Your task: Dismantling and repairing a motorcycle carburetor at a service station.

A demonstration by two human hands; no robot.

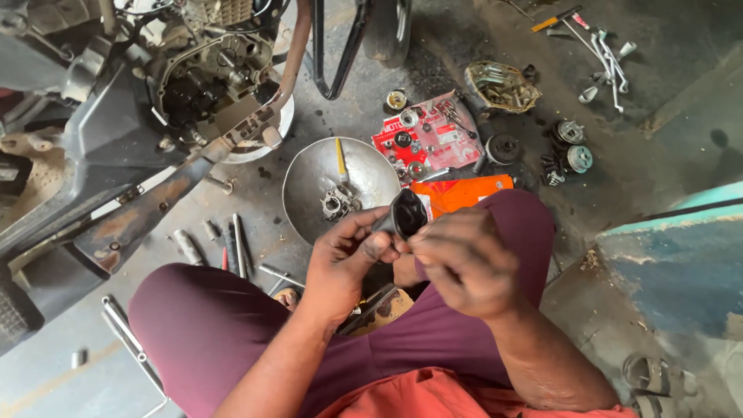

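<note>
Gripping one small black part (407, 214) (held above the lap), left hand (344, 255) and right hand (464, 259) meet.

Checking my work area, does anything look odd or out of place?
Mainly scatter: wrenches and small parts lie loose on the stained floor, and the engine sits open, cover off. Both hands grip a dark part.
</note>
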